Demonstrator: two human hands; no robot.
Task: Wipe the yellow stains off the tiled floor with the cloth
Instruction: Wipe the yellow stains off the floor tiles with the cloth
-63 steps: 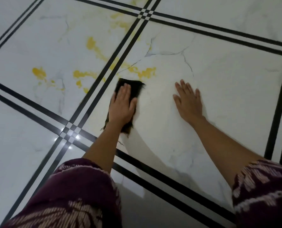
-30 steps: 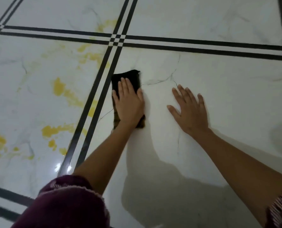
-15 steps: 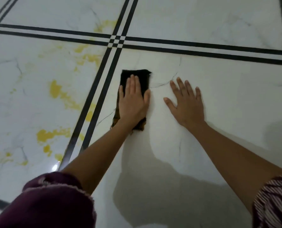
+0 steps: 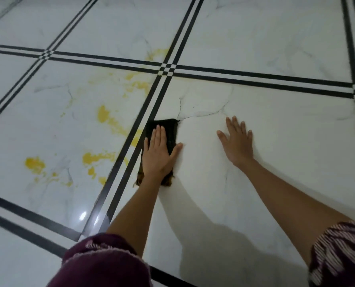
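A dark folded cloth (image 4: 168, 131) lies on the white marble tile just right of the black double stripe. My left hand (image 4: 158, 154) presses flat on the cloth with straight fingers, covering its lower half. My right hand (image 4: 237, 142) rests flat on the bare tile to the right, fingers spread. Yellow stains (image 4: 110, 121) spread over the tile to the left of the stripe, with more blotches (image 4: 34, 163) at the far left and a fainter smear (image 4: 138, 83) near the stripe crossing. The tile under my hands shows no yellow.
Black double stripes (image 4: 135, 131) divide the floor (image 4: 276, 131) into large white tiles. Thin dark veins (image 4: 203, 114) run just above the cloth. My dark red patterned sleeves (image 4: 102, 264) fill the lower corners. A light glare (image 4: 83, 215) shines at the lower left.
My left hand and the cloth have slid left toward the black stripe. My right hand stays flat on the tile. The view has shifted, showing more stained tile on the left.
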